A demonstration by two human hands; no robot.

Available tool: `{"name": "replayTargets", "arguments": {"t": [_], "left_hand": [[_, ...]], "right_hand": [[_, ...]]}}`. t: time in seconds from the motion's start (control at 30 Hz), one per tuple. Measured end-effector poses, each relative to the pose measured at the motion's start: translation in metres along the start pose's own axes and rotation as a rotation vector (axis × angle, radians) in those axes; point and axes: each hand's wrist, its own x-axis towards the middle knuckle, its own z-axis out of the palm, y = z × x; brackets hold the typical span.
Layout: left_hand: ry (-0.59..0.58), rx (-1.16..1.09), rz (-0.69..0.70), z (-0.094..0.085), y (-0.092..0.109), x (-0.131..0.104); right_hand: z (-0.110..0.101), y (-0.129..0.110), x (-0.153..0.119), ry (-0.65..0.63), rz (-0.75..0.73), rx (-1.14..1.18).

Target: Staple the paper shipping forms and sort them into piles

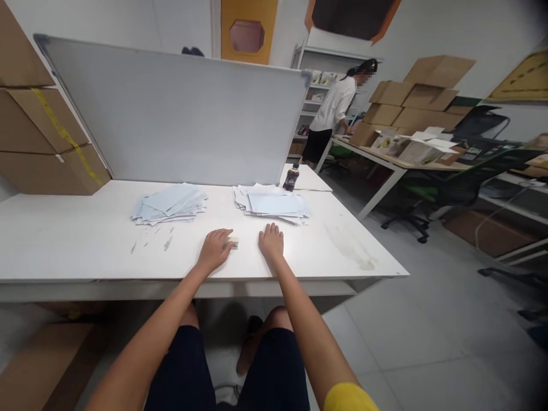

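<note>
Small pale object at the left hand's fingertips

The small pale object [234, 243] lies on the white table [317, 251], its visible part just right of the left hand [213, 250], the nearer one. Its long axis seems sideways. Thumb and fingers curve around it; whether they pinch is unclear. The right hand [271, 242] rests palm-down, fingers slightly spread, below the right paper stack [274, 204].

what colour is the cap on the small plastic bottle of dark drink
Black, best seen in the head view.

Two paper stacks [171, 202] before the whiteboard [184, 114].
</note>
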Motion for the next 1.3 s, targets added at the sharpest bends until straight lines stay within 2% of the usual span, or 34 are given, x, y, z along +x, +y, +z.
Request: {"name": "replayTargets", "arguments": {"t": [0.1, 0.17, 0.27, 0.37, 0.47, 0.7, 0.8, 0.97, 1.1, 1.3], "left_hand": [[0.13, 0.02, -0.303, -0.019, -0.043, 0.019], [0.151, 0.148, -0.426, -0.036, -0.081, 0.033], [0.064, 0.367, -0.475, -0.057, -0.134, 0.041], [-0.039, 0.449, -0.518, -0.061, -0.163, 0.036], [-0.057, 0.494, -0.514, -0.058, -0.166, 0.03], [-0.082, 0.501, -0.428, -0.054, -0.145, 0.027], [-0.033, 0.485, -0.476, -0.053, -0.148, 0.025], [-0.074, 0.421, -0.501, -0.056, -0.147, 0.017], [-0.022, 0.428, -0.507, -0.06, -0.138, 0.012], [0.002, 0.426, -0.434, -0.063, -0.135, 0.012]], "right_hand": [[0.001, -0.001, 0.002, -0.006, -0.003, 0.009], [0.002, -0.002, 0.004, -0.009, 0.005, 0.012], [0.002, -0.003, 0.005, -0.012, 0.009, 0.022], [0.001, -0.003, 0.007, -0.013, 0.008, 0.036], [0.002, -0.002, 0.009, -0.021, 0.006, 0.033], [0.004, 0.005, 0.007, -0.011, 0.013, 0.004], [0.005, 0.006, 0.005, -0.016, 0.008, 0.006], [0.006, 0.005, 0.003, -0.001, 0.004, 0.018], [0.006, 0.006, 0.003, 0.008, 0.003, 0.026], [0.007, 0.006, 0.003, 0.005, 0.002, 0.025]]}}
